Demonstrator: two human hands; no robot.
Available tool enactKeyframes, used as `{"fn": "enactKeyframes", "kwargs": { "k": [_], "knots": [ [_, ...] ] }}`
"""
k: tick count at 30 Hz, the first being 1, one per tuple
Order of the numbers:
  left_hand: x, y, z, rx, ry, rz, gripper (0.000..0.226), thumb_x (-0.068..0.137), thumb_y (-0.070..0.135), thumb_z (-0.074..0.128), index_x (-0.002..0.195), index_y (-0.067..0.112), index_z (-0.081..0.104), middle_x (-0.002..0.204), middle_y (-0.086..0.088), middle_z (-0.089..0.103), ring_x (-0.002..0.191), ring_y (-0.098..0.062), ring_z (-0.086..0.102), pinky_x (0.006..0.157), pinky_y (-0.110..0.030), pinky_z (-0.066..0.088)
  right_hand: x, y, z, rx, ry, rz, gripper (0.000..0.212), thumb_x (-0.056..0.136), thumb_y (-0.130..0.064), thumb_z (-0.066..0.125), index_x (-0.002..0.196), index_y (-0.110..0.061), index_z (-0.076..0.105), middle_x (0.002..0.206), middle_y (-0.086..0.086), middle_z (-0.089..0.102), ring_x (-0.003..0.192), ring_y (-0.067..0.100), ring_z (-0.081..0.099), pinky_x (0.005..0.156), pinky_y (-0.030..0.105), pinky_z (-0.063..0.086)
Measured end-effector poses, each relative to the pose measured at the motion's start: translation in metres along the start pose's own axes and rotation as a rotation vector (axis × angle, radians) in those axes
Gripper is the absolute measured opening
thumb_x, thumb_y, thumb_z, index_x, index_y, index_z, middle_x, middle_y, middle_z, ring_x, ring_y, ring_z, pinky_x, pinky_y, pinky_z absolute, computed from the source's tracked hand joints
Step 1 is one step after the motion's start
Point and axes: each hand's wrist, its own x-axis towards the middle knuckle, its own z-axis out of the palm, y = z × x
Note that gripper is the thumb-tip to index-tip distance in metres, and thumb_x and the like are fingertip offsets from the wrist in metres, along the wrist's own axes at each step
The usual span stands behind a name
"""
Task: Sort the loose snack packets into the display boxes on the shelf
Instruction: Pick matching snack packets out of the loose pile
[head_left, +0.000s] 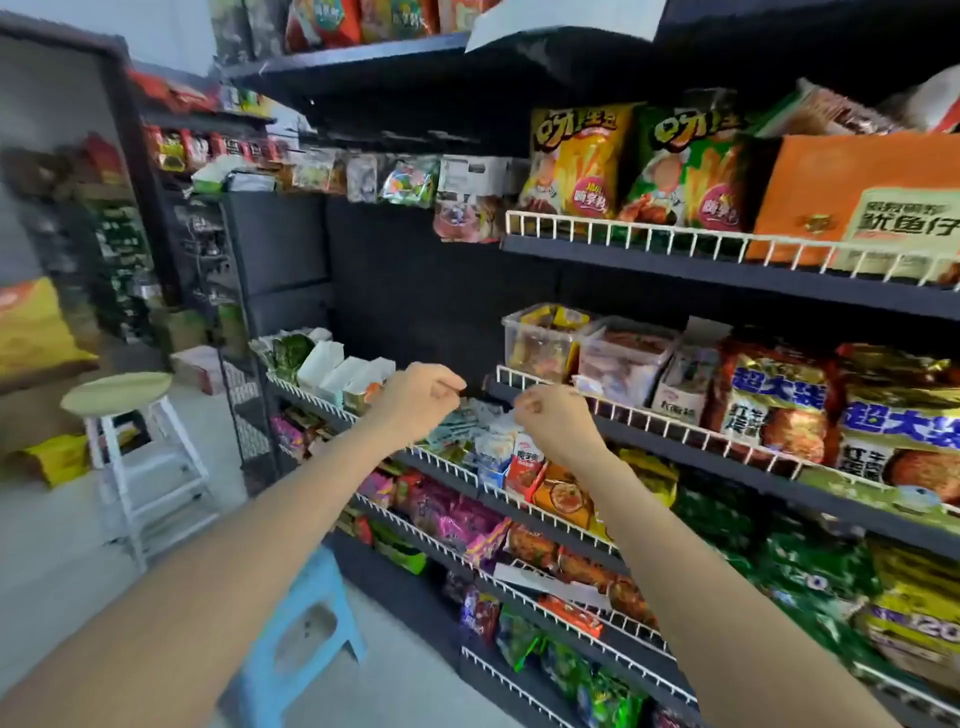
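Left hand: left hand (415, 397) hovers over the heap with its fingers curled; whether it pinches anything, cannot tell.
Right hand: right hand (550, 415) hovers just beside it, curled likewise, hold unclear.
Loose packets: small pale blue and white snack packets (480, 434) lie heaped behind the white wire rail (441, 462) on the black shelf's corner, directly under both hands; the rail keeps them from sliding off.
Display boxes: open white card display boxes (337, 369) stand left along the same shelf, mouths up for easy dropping in.
Clear tubs: clear plastic tubs (587, 348) sit right, one shelf higher.
Step, judged: picking from the heap; sorting unfinished.

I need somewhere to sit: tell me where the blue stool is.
In the head view the blue stool stands on the floor at lower left, under the left forearm, right beside the foot of the dark shelf unit.
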Motion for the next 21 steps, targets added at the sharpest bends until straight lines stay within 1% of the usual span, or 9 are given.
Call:
{"fn": "enactKeyframes", "kwargs": {
  "k": [2, 5, 9, 10, 11, 13, 15, 17, 21],
  "knots": [
    [0.013, -0.028, -0.004, -0.009, -0.012, -0.02, 0.021, 0.093, 0.02, 0.054, 0.109, 0.019, 0.066, 0.11, -0.002, 0.067, 0.099, -0.013, 0.061, 0.085, -0.027, 0.048, 0.026, -0.004, 0.025, 0.026, -0.004, 0.036, 0.015, 0.092, -0.014, 0.048, 0.086, -0.012, 0.061, 0.086, 0.007, 0.058, 0.081, 0.021, 0.052, 0.078, 0.032, 0.045],
    [0.033, -0.066, -0.006, -0.046, -0.036, -0.045, 0.024, 0.093, 0.017, 0.054, 0.113, 0.013, 0.065, 0.112, -0.003, 0.066, 0.1, -0.012, 0.059, 0.079, -0.019, 0.041, 0.063, -0.011, 0.06, 0.037, -0.049, 0.082, 0.023, 0.091, -0.009, 0.045, 0.09, 0.005, 0.063, 0.086, 0.019, 0.063, 0.083, 0.033, 0.059, 0.072, 0.036, 0.044],
    [0.072, -0.114, -0.007, -0.219, -0.072, -0.099, 0.028, 0.092, 0.016, 0.057, 0.118, 0.008, 0.063, 0.111, -0.003, 0.066, 0.092, -0.011, 0.064, 0.063, -0.003, 0.043, 0.113, -0.015, 0.1, 0.067, -0.046, 0.08, 0.026, 0.09, -0.009, 0.046, 0.096, 0.005, 0.068, 0.101, 0.02, 0.066, 0.097, 0.036, 0.062, 0.085, 0.04, 0.05],
    [0.085, -0.128, -0.005, -0.26, -0.063, -0.124, 0.027, 0.09, 0.017, 0.059, 0.116, 0.009, 0.064, 0.111, -0.002, 0.066, 0.09, -0.01, 0.065, 0.065, -0.002, 0.045, 0.126, -0.014, 0.108, 0.081, -0.037, 0.084, 0.026, 0.089, -0.008, 0.047, 0.095, 0.006, 0.068, 0.103, 0.021, 0.067, 0.096, 0.035, 0.062, 0.086, 0.043, 0.049],
    [0.097, -0.14, -0.003, -0.276, -0.05, -0.134, 0.025, 0.089, 0.018, 0.061, 0.113, 0.012, 0.066, 0.11, -0.001, 0.067, 0.091, -0.009, 0.065, 0.073, -0.006, 0.047, 0.14, -0.011, 0.118, 0.09, -0.033, 0.087, 0.027, 0.088, -0.007, 0.047, 0.095, 0.007, 0.068, 0.103, 0.022, 0.067, 0.095, 0.035, 0.063, 0.086, 0.043, 0.049],
    [0.126, -0.164, 0.001, -0.283, -0.039, -0.149, 0.022, 0.088, 0.019, 0.062, 0.108, 0.014, 0.069, 0.109, 0.001, 0.068, 0.095, -0.012, 0.065, 0.091, -0.026, 0.05, 0.171, -0.005, 0.136, 0.097, -0.037, 0.107, 0.027, 0.089, -0.008, 0.047, 0.097, 0.008, 0.067, 0.101, 0.023, 0.068, 0.094, 0.034, 0.063, 0.085, 0.04, 0.05],
    [0.157, -0.185, 0.005, -0.287, -0.045, -0.182, 0.021, 0.088, 0.017, 0.061, 0.107, 0.015, 0.069, 0.106, 0.003, 0.067, 0.094, -0.013, 0.065, 0.094, -0.034, 0.049, 0.206, 0.002, 0.153, 0.102, -0.043, 0.133, 0.027, 0.089, -0.008, 0.046, 0.098, 0.005, 0.068, 0.103, 0.02, 0.069, 0.097, 0.032, 0.063, 0.085, 0.036, 0.049],
    [0.188, -0.204, 0.007, -0.291, -0.048, -0.229, 0.022, 0.089, 0.017, 0.058, 0.109, 0.016, 0.067, 0.108, 0.004, 0.066, 0.091, -0.012, 0.066, 0.092, -0.031, 0.049, 0.242, 0.007, 0.168, 0.102, -0.066, 0.157, 0.028, 0.09, -0.007, 0.045, 0.1, 0.004, 0.068, 0.105, 0.019, 0.069, 0.097, 0.032, 0.063, 0.084, 0.035, 0.049],
    [0.238, -0.241, 0.007, -0.287, -0.047, -0.284, 0.025, 0.091, 0.018, 0.056, 0.113, 0.015, 0.065, 0.109, -0.001, 0.067, 0.092, -0.011, 0.064, 0.073, -0.013, 0.044, 0.306, 0.007, 0.193, 0.079, -0.089, 0.178, 0.031, 0.09, -0.007, 0.041, 0.105, 0.007, 0.063, 0.107, 0.026, 0.065, 0.092, 0.038, 0.063, 0.077, 0.044, 0.052]
  ]
}}
